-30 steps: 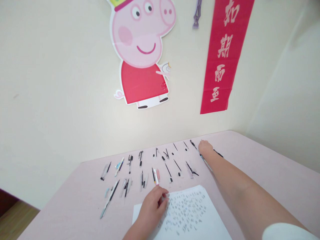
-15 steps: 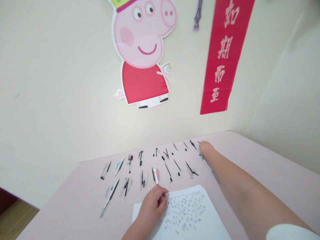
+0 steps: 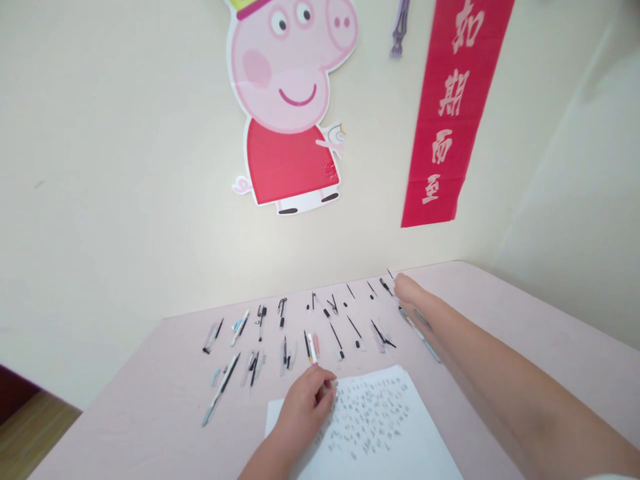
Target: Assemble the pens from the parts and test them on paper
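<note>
My left hand (image 3: 310, 403) rests on the upper left edge of a white paper sheet (image 3: 420, 447) covered with small handwritten marks. Its fingers are curled together, and whatever may be between them is hidden. Just beyond the fingertips lie a white pen part (image 3: 313, 348) and a dark refill. At the far right of the table, my right hand (image 3: 407, 288) is closed, with its fingers mostly hidden from me. The thin dark tip of a pen refill (image 3: 391, 273) sticks out beyond it. Beside that hand lie a black pen piece (image 3: 385, 287) and a long grey pen (image 3: 420, 335).
Taken-apart pens, refills and caps lie in two rows on the pink table (image 3: 150, 400). Among them are a long grey-black pen (image 3: 221, 390) and clear barrels (image 3: 254, 367). Behind the table rises a wall with a pig cutout (image 3: 293, 160) and a red banner (image 3: 450, 127).
My right hand has shifted slightly left and up, and the dark refill tip moved with it, now showing more above the table. My left hand stays on the paper.
</note>
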A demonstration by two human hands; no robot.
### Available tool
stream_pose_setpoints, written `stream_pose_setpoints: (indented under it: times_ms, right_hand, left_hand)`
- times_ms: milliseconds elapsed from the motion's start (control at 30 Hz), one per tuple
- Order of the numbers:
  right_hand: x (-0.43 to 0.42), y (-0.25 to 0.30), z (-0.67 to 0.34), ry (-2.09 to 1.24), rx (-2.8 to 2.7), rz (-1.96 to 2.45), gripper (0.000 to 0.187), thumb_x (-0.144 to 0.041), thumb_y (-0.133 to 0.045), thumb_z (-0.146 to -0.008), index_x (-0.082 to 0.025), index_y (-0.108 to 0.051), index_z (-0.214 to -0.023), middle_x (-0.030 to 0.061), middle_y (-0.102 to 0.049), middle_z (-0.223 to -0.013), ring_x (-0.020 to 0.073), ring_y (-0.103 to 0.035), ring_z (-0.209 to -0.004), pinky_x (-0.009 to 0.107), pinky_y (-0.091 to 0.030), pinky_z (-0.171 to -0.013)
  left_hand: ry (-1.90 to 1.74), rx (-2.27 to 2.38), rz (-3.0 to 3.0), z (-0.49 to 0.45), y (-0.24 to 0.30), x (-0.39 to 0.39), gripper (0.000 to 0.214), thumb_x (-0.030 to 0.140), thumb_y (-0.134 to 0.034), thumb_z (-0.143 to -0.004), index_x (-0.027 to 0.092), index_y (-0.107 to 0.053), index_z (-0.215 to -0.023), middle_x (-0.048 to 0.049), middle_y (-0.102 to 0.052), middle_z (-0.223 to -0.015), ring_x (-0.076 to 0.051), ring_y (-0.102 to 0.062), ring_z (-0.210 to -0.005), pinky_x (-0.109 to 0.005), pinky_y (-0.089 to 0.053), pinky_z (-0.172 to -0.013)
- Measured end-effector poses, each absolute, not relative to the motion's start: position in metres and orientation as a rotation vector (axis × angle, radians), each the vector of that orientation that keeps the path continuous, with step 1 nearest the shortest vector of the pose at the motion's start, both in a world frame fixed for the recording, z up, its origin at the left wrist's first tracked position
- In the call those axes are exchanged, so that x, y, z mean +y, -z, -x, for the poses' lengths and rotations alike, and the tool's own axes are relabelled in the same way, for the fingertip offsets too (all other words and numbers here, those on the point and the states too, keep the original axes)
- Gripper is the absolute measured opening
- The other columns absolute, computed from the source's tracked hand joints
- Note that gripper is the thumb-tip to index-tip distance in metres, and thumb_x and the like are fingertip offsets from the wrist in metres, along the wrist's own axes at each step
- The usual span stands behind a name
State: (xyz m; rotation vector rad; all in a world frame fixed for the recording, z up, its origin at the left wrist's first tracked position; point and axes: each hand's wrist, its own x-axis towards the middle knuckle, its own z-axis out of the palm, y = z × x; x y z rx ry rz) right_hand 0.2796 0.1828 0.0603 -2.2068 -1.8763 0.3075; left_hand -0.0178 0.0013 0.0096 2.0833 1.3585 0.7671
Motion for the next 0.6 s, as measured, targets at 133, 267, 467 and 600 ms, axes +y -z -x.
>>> stream_pose_setpoints:
  times_ms: [133, 267, 467, 600]
  right_hand:
    - [0.142, -0.068, -0.237, -0.407, -2.105, 1.995, 0.018, -0.006, -0.044, -0.081, -0.009, -0.055, -0.095, 0.0144, -0.062, -0.097, 0.0180, -0.058, -0.087, 0.021, -0.039, -0.070]
    - [0.081, -0.055, -0.192, -0.589, -2.354, 1.669, 0.012, -0.011, -0.043, -0.082, -0.014, -0.052, -0.090, 0.0075, -0.061, -0.089, 0.0143, -0.054, -0.078, 0.020, -0.036, -0.066]
    - [0.022, -0.039, -0.155, -0.689, -2.527, 1.385, 0.016, -0.008, -0.039, -0.080, -0.013, -0.049, -0.091, 0.0095, -0.059, -0.089, 0.0171, -0.054, -0.078, 0.023, -0.034, -0.064]
    - [0.009, -0.042, -0.145, -0.650, -2.598, 1.424, 0.022, -0.004, -0.038, -0.077, -0.013, -0.050, -0.093, 0.0102, -0.060, -0.092, 0.0183, -0.055, -0.079, 0.025, -0.035, -0.065]
  left_hand:
    - [-0.854, 1.355, -2.008, 0.019, -0.007, 0.002, 0.018, 0.023, -0.045, -0.080, 0.018, -0.061, -0.090, -0.0033, -0.061, -0.077, -0.014, -0.055, -0.065, -0.027, -0.042, -0.064]
    - [-1.040, 1.346, -1.738, 0.021, -0.002, 0.007, 0.030, 0.031, -0.033, -0.087, 0.017, -0.053, -0.105, 0.0009, -0.061, -0.061, -0.012, -0.049, -0.046, -0.024, -0.040, -0.050]
    - [-1.284, 1.435, -1.587, 0.024, -0.003, 0.009, 0.022, 0.031, -0.037, -0.085, 0.018, -0.051, -0.096, 0.0051, -0.054, -0.051, -0.012, -0.048, -0.043, -0.023, -0.039, -0.046]
    - [-1.336, 1.527, -1.781, 0.027, -0.005, 0.006, 0.022, 0.030, -0.037, -0.086, 0.019, -0.054, -0.094, 0.0017, -0.057, -0.060, -0.014, -0.054, -0.053, -0.026, -0.043, -0.053]
